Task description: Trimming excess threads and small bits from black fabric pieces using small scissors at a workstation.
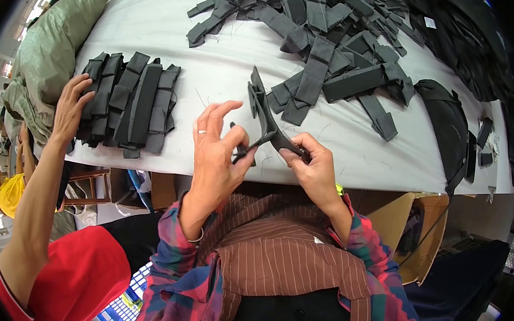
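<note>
Between my hands, just above the near edge of the table, is a black fabric strip (265, 115), folded and bent with its layers spread apart. My left hand (215, 138), with a ring on one finger, pinches one end between thumb and forefinger while its other fingers are raised. The opposite end sits in the closed thumb and fingers of my right hand (318, 173). Beyond them lies a large loose pile of similar dark fabric strips (317, 62). To the left, more strips stand side by side in neat stacks (137, 101).
A co-worker's hand (72, 107) touches the leftmost stack; that person wears a red shirt (85, 277). Grey-green cloth (55, 51) is heaped at the left edge of the white table (209, 77). A black bag (441, 121) lies right, above an open cardboard box (425, 230).
</note>
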